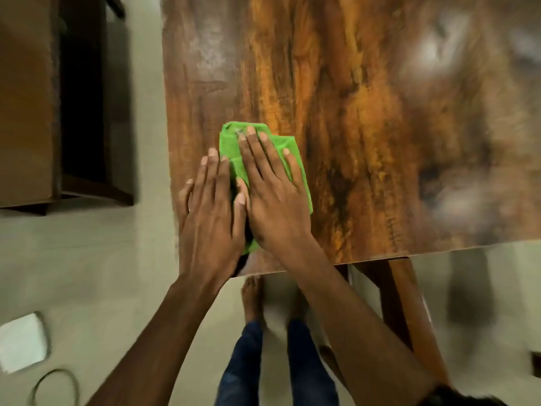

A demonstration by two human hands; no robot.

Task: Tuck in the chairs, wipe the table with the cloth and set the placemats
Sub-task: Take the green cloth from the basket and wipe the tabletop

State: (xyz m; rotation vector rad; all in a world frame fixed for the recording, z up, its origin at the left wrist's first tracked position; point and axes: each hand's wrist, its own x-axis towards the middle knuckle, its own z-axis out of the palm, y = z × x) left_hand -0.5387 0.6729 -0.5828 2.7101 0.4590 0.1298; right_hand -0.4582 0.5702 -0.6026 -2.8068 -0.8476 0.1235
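Observation:
A folded green cloth (pixel 234 136) lies flat on the brown wooden table (pixel 366 127), near its front left corner. My right hand (pixel 272 194) presses down on the cloth with the fingers spread flat. My left hand (pixel 210 215) lies flat beside it at the table's left edge, its thumb side touching the cloth. No placemats are in view.
A dark wooden chair (pixel 82 112) stands on the pale floor to the left of the table. A wooden leg (pixel 409 312) shows below the table's front edge at the right. My feet and jeans (pixel 275 347) are just below the table. A white pad (pixel 22 342) and a cable (pixel 55 385) lie at bottom left.

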